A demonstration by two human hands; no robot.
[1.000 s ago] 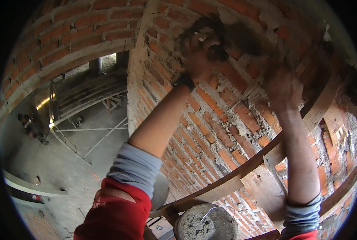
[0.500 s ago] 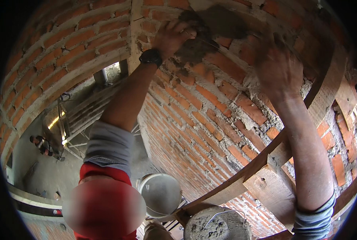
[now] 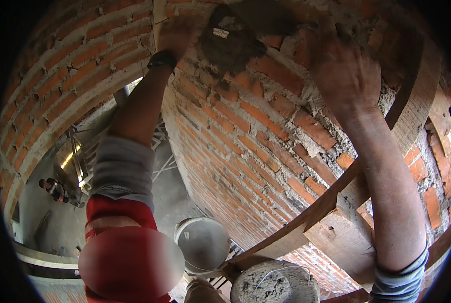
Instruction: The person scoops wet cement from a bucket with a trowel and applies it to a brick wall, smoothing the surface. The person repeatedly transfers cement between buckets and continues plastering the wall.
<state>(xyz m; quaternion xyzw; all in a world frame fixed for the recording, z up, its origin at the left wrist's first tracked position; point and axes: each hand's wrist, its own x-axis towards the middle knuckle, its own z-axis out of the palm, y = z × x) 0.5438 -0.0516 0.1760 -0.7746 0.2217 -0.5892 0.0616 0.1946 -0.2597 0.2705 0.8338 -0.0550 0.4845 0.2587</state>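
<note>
High on the brick wall, a dark patch of wet mortar surrounds a small pale spot. My left hand, with a dark band at the wrist, is just left of this patch, near the wall corner; motion smears its fingers. To the right of the mortar, my right hand is raised with its back showing and its fingers curled. It grips what looks like a trowel, whose dark, flat blade reaches left over the top of the mortar. The trowel's handle is hidden by the hand.
Below me stand a pale, dusty bucket and a bucket of mortar. A wooden beam and a timber block cross the lower right. Far below on the left is another person on the floor.
My left hand has pulled away leftward from the mortar, uncovering the pale spot. My right hand and the dark blade have shifted slightly up and left.
</note>
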